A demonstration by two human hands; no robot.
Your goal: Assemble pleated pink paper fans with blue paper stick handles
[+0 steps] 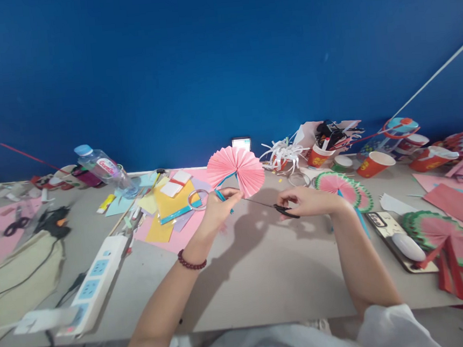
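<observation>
A pink pleated paper fan (251, 170) stands raised above the middle of the table, its folds spread in a near-circle. My left hand (222, 205) pinches it at the lower middle, and blue paper strips (219, 195) show at those fingers. In my right hand (307, 200) is a pair of scissors (286, 211) with black handles. Their thin blades point left toward the fan's base; I cannot tell whether the tips touch it. Beyond the right wrist lies a pink and green fan (337, 187). A clear tape roll (195, 199) is just left of my left hand.
Coloured paper sheets (172, 197) and a tilted plastic bottle (107, 170) lie left of centre, with a power strip (98, 277) nearer. On the right are a phone (381, 222), a mouse (408, 246), another fan (449, 230) and paper cups (376, 164). A blue wall (222, 66) rises behind.
</observation>
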